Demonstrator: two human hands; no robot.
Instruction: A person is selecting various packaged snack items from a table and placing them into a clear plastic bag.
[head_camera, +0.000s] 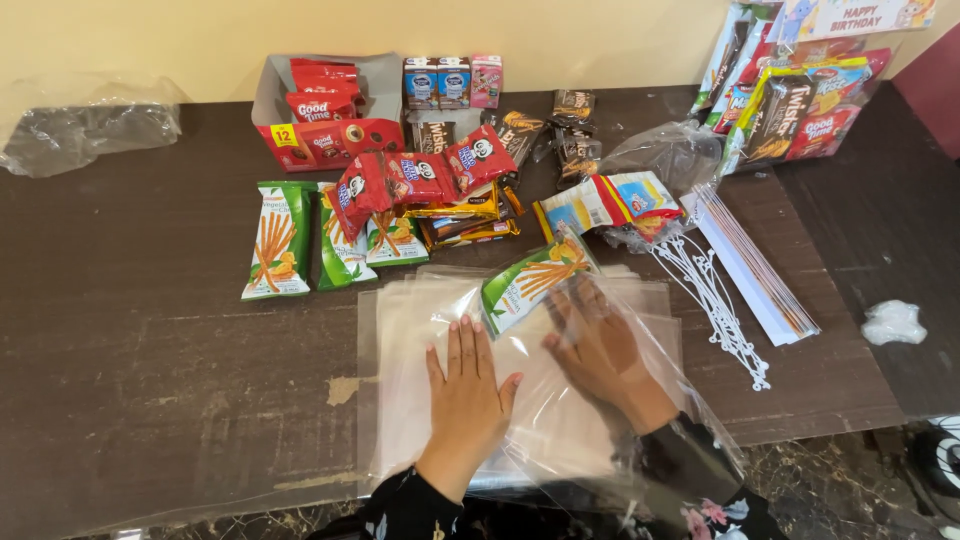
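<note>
My left hand (466, 390) lies flat, fingers together, on a stack of clear plastic bags (400, 330) near the table's front edge. Inside the top clear bag is my right hand (598, 355), its fingers spread, seen through the plastic. Just beyond its fingertips a green packet of stick snacks (530, 283) lies within the bag's far end.
On the dark wooden table (150, 330) lie green stick packets (277, 240), red biscuit packs (415, 178), a box of red packs (325, 120), small drink cartons (450, 82), white strings (715, 300), card strips (755, 265), filled gift bags (790, 95), crumpled plastic (75, 125).
</note>
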